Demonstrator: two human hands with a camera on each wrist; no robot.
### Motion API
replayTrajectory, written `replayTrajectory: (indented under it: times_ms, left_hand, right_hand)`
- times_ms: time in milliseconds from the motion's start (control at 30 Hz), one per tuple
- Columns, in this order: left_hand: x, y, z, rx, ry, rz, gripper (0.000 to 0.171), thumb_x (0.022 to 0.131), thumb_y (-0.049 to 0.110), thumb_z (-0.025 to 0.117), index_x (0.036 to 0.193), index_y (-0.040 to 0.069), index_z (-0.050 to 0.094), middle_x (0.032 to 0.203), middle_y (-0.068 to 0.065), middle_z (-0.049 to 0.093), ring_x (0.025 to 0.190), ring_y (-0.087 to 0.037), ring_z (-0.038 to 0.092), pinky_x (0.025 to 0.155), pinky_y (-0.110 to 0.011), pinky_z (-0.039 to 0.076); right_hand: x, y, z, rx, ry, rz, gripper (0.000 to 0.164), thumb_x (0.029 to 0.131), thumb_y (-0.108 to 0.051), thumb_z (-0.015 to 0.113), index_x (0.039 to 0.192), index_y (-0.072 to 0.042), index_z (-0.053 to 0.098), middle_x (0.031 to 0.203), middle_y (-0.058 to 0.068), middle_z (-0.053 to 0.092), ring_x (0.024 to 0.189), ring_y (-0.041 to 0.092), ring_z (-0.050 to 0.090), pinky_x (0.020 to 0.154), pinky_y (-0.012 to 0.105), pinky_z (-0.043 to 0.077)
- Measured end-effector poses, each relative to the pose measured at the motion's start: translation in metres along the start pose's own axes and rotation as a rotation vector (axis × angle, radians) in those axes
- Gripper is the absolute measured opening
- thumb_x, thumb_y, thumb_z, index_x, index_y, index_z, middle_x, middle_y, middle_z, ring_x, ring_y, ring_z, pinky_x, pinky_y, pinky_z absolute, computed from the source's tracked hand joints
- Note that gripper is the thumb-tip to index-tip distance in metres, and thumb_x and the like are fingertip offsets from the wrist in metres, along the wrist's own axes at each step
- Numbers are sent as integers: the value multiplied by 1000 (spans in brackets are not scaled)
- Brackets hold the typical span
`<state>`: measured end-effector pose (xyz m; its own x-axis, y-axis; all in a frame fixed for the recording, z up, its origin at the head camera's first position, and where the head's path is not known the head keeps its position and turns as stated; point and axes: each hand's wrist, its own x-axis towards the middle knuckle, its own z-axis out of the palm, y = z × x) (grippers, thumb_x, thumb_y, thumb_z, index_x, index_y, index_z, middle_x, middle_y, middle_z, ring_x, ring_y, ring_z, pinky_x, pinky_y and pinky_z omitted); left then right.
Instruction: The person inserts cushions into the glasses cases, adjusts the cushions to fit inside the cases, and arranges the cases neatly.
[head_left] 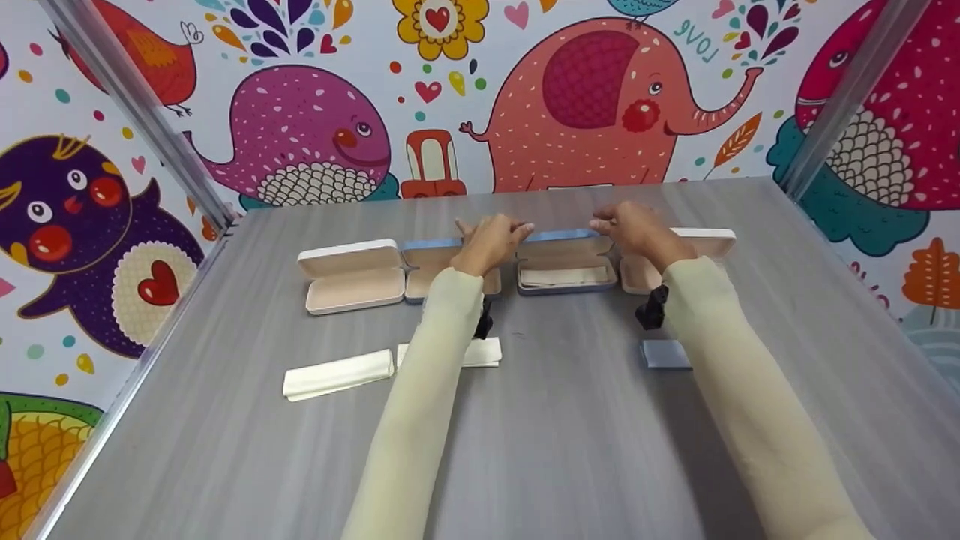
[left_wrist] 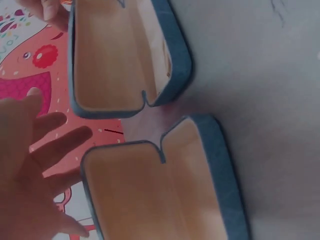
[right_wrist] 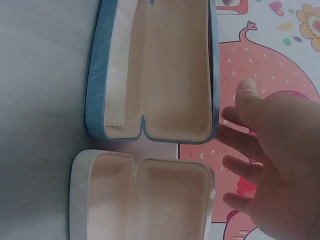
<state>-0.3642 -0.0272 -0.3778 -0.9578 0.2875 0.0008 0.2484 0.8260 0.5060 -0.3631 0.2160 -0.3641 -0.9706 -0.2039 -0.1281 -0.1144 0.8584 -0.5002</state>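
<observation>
along the counter's (head_left: 570, 420) left side a shiny metal edge (head_left: 112, 427) runs back to a slanting metal post (head_left: 139, 109), with a wide strip of surface between it and the things. the left white case (head_left: 352, 289) stands open near the back, lid against the far side, its right end just beside the left blue case (head_left: 431, 259), also open. in front of these, a strip of counter separates them from the left cream cloth (head_left: 337, 373), folded long and lying aslant; the second cream cloth (head_left: 482, 352) lies just beside it, partly under the left sleeve (head_left: 412, 397). the left hand (head_left: 491, 240) is over the left blue case's right end, fingers spread and holding nothing; whether a fingertip touches the lid i cannot tell. a narrow gap leads to the right blue case (head_left: 566, 289), open, a folded pale cloth (head_left: 564, 277) inside its base. the right hand (head_left: 634, 225) is by this lid's right end, fingers straight and slightly apart, grip on nothing; contact with the rim is unclear. another slim gap parts that case from the right white case (head_left: 637, 274), open and partly hidden by the wrist. nearer, the blue-grey cloth (head_left: 665, 355) sits beside the right sleeve (head_left: 757, 390), with open room on its left and more surface toward the counter's right edge.
</observation>
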Motion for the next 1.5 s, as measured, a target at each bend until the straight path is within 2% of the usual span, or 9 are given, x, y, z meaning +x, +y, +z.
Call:
replayTrajectory:
  times_ms: [267, 433, 667, 967, 1000, 1100, 1200, 1400, 1500]
  left_hand:
    - [2, 5, 8, 138, -39, 10, 41, 105, 40, 46, 125, 15, 71, 101, -6, 75, 129, -22, 61, 115, -75, -10]
    - [3, 4, 12, 168, -27, 20, 36, 106, 34, 47, 116, 11, 73, 100, -8, 73, 124, -23, 63, 115, -76, -8]
    - [2, 3, 14, 139, 12, 23, 32, 104, 31, 53, 118, 12, 75, 106, -5, 76, 120, -22, 65, 119, -71, -5]
    - [-4, -1, 14, 140, 22, 111, 29, 102, 22, 58, 94, 1, 76, 73, -5, 66, 79, -15, 62, 127, -54, 0]
    - [-5, 0, 14, 125, 14, 112, 29, 102, 21, 58, 91, 1, 75, 69, -2, 60, 73, -14, 57, 128, -47, 14]
    - [-7, 0, 14, 43, -21, 116, 29, 103, 16, 55, 81, 1, 65, 65, 2, 43, 63, -12, 40, 89, -26, 49]
    - [-8, 0, 14, -40, -56, 115, 28, 104, 12, 52, 76, 6, 55, 67, 3, 38, 60, -10, 34, 54, -26, 28]
    - [-9, -3, 17, 24, -40, 228, 21, 104, 8, 52, 91, -2, 65, 74, 1, 45, 66, -10, 43, 54, -21, 32]
    - [-8, -2, 19, 33, -34, 256, 23, 103, 5, 51, 90, -5, 67, 72, 1, 44, 66, -11, 44, 53, -21, 33]
  right_hand:
    - [0, -2, 1, -55, -109, 15, 50, 106, -26, 51, 148, 2, 45, 143, 27, 54, 134, 43, 51, 113, 58, 38]
    - [0, 1, 5, -94, -78, -5, 46, 105, -22, 53, 145, -1, 50, 140, 23, 58, 138, 43, 48, 121, 66, 14]
    - [0, 8, 13, -65, 26, -31, 34, 101, -18, 60, 132, -3, 64, 129, 20, 67, 111, 35, 65, 104, 54, 50]
    - [-6, 10, 15, -57, 68, -82, 31, 94, -11, 69, 124, -3, 69, 123, 19, 70, 105, 34, 68, 97, 50, 55]
    - [-6, 10, 15, -61, 67, -92, 30, 93, -10, 70, 123, -3, 70, 122, 19, 71, 102, 33, 68, 96, 50, 56]
    - [-7, 10, 14, -76, 65, -131, 28, 92, -7, 71, 119, -1, 71, 120, 20, 71, 96, 32, 68, 94, 50, 57]
    - [-7, 12, 14, -90, 64, -158, 28, 91, -6, 71, 118, 0, 72, 118, 20, 72, 93, 31, 68, 96, 50, 56]
    - [-8, 13, 18, -100, 91, -148, 28, 92, -7, 71, 118, 1, 71, 118, 21, 71, 93, 31, 67, 101, 49, 53]
    - [-10, 15, 20, -108, 115, -153, 28, 92, -9, 71, 119, 1, 70, 118, 21, 71, 102, 35, 70, 120, 50, 33]
